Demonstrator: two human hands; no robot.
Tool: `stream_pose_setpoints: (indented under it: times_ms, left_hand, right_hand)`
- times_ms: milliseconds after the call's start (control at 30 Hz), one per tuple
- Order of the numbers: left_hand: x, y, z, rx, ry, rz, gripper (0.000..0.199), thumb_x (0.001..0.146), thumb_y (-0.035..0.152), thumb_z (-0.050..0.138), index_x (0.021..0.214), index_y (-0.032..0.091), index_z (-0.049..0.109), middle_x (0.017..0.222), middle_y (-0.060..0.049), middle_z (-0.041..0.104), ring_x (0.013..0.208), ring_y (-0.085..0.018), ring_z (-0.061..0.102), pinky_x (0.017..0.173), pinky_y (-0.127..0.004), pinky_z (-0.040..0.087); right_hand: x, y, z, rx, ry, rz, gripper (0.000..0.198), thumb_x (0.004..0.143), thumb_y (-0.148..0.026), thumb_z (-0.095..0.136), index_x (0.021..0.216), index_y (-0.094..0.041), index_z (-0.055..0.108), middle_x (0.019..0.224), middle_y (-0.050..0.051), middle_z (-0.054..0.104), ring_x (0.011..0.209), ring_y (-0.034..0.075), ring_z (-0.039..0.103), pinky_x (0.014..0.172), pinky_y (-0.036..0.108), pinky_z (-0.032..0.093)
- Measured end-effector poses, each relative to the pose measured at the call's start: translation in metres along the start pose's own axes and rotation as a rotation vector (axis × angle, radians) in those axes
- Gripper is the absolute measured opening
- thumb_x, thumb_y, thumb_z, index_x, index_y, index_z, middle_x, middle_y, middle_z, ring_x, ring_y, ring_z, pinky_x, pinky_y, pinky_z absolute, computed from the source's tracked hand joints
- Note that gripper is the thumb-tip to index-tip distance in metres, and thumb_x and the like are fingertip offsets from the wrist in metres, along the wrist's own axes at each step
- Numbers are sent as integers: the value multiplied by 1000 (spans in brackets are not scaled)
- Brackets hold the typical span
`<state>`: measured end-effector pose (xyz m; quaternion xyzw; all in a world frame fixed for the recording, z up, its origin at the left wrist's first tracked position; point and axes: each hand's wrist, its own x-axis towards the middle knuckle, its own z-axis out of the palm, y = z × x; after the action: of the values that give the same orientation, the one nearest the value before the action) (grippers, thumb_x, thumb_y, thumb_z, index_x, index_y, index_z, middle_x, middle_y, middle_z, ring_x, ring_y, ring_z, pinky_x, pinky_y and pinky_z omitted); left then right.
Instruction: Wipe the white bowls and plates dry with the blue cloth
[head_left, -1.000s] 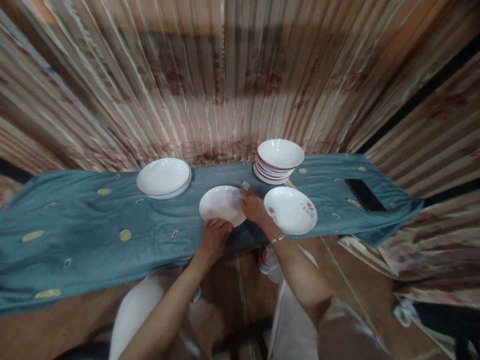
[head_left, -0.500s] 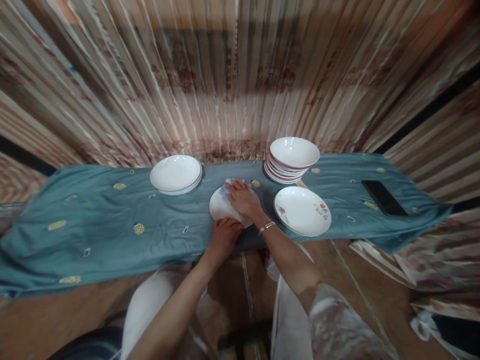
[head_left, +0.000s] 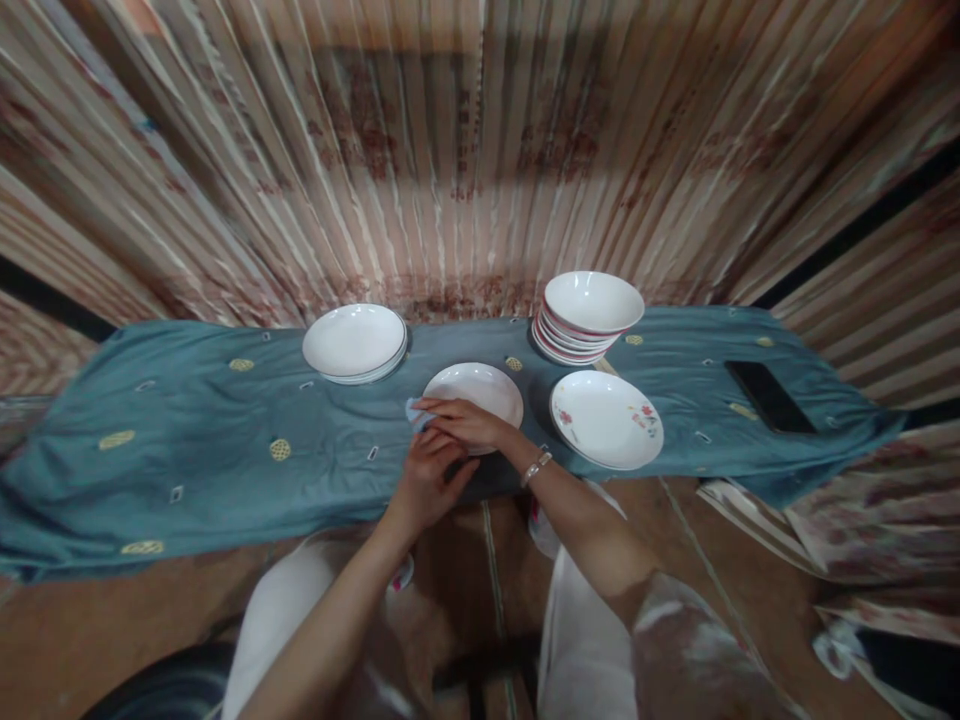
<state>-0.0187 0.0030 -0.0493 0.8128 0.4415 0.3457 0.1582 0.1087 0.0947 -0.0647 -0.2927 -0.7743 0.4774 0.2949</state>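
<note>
A white plate (head_left: 480, 385) lies on the cloth-covered table in front of me, its front left part hidden by my hands. My right hand (head_left: 469, 422) reaches across that plate, fingers pointing left and closed on a light blue wiping cloth (head_left: 415, 412) at the plate's left edge. Just below it is my left hand (head_left: 431, 478), close to the plate's front left rim. Its fingers are bent, with the thumb apart from them. The left fingertips partly overlap with the right hand, so whether they touch the wiping cloth is unclear.
White plates (head_left: 354, 342) are stacked at the left. Red-rimmed bowls (head_left: 589, 305) form a stack at the back right, with a flower-patterned plate (head_left: 604, 420) in front. A black phone (head_left: 766, 397) lies farther right on the teal tablecloth (head_left: 217, 420). A curtain (head_left: 465, 150) hangs behind.
My right hand has moved the wiping cloth from the plate's upper middle to its left edge. My left hand has shifted slightly left and down, its thumb now apart from the fingers.
</note>
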Motion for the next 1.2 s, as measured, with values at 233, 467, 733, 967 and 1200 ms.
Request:
stream_pose_setpoints:
  times_ms: [233,467,733,967,1200]
  left_hand:
    - [7,-12,-18,-382,228,-347,37,83,40,53,52,21,60,55,-1,60,55,-15,56,62,-29,46]
    - [11,-37,-4,-517,410,-562,21,71,36,65,81,19,67,87,-4,69,81,-18,62,80,-32,48]
    - [3,-57,23,-636,454,-673,54,61,36,72,109,19,55,120,-13,58,112,-25,56,92,-40,44]
    - [6,-57,31,-919,490,-731,55,53,32,79,101,21,55,111,-8,64,108,-24,59,95,-39,44]
    - [11,-48,27,-981,454,-750,51,48,29,80,95,19,62,96,-6,71,96,-23,63,93,-39,45]
  right_hand:
    - [-33,-14,-5,75,-190,59,26,82,-28,51,88,-15,73,100,4,71,82,14,63,78,24,47]
    - [-75,-30,-30,-5,-193,236,31,78,-21,51,97,-15,74,70,-2,69,58,10,54,59,19,40]
    - [-103,-24,-70,-244,-7,268,25,78,-21,51,79,-15,75,68,-1,70,67,13,60,63,19,41]
    - [-99,-26,-78,-540,218,363,28,84,-20,45,76,-15,70,74,3,71,74,15,65,68,21,44]
    - [-71,-13,-63,-824,342,481,38,84,-11,44,120,-9,56,125,16,60,111,23,58,95,32,44]
